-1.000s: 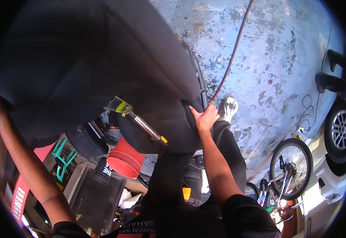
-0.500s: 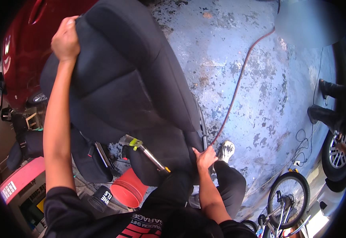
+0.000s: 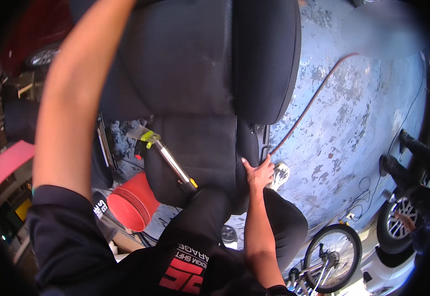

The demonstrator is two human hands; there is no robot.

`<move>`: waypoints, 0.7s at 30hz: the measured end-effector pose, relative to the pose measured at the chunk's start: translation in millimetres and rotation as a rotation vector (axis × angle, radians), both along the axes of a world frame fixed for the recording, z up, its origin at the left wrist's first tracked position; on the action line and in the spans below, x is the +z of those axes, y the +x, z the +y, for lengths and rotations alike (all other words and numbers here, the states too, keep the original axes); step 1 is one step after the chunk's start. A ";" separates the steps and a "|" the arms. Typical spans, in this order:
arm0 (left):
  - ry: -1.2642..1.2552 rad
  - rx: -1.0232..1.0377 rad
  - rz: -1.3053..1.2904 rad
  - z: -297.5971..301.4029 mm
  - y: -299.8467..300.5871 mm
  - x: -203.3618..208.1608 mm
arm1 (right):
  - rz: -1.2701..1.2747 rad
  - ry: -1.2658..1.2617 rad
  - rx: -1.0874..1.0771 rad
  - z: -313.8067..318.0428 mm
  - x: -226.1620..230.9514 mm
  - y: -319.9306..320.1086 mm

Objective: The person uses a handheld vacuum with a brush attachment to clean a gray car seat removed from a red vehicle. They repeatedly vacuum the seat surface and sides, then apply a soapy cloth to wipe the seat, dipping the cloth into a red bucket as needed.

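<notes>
A black fabric car seat (image 3: 183,64) fills the middle, its backrest toward the top and its cushion near my legs. My left arm reaches up past the top edge along the backrest, so the left hand is out of sight. At the cushion's right side, my right hand (image 3: 260,173) grips the edge, thumb on the fabric and fingers over the outer side by a metal rail (image 3: 265,140). Lying across the cushion's left part is a metal-tube wand (image 3: 173,162) with a yellow-green collar and a clear flat nozzle; neither hand touches it.
A red bucket (image 3: 133,202) stands left of my legs. A reddish hose (image 3: 313,103) crosses the worn blue floor (image 3: 333,153) on the right. A bicycle wheel (image 3: 333,259) is at lower right, a person's dark-clothed legs (image 3: 397,170) beyond it. A red car (image 3: 37,29) stands upper left.
The seat's backrest has swung from tilted left to nearly straight up in view. My left arm has stretched farther forward, taking its hand out of sight. The right hand stays on the cushion's side.
</notes>
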State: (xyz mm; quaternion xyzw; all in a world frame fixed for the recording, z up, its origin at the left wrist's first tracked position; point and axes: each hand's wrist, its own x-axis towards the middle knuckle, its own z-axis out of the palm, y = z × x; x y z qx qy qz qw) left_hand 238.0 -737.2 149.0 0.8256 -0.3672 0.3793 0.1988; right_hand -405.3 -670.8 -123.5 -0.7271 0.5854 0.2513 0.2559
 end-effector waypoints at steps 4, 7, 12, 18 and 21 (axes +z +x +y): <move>-0.214 -0.100 0.194 97.9 -250.0 -78.6 | 0.019 0.000 -0.001 -22.0 -3.2 -25.3; -0.128 0.465 0.597 232.7 -447.8 -144.0 | 0.040 0.015 0.008 -19.0 -4.9 -15.4; 0.200 1.007 1.253 322.7 -627.5 -208.1 | -0.064 -0.070 0.110 -6.5 -8.4 -21.9; -0.136 1.000 1.424 330.5 -634.2 -190.7 | -0.044 -0.105 0.264 -2.9 20.7 -24.5; -0.201 0.933 1.366 327.3 -653.2 -139.5 | -0.164 -0.084 0.575 11.8 57.8 -45.5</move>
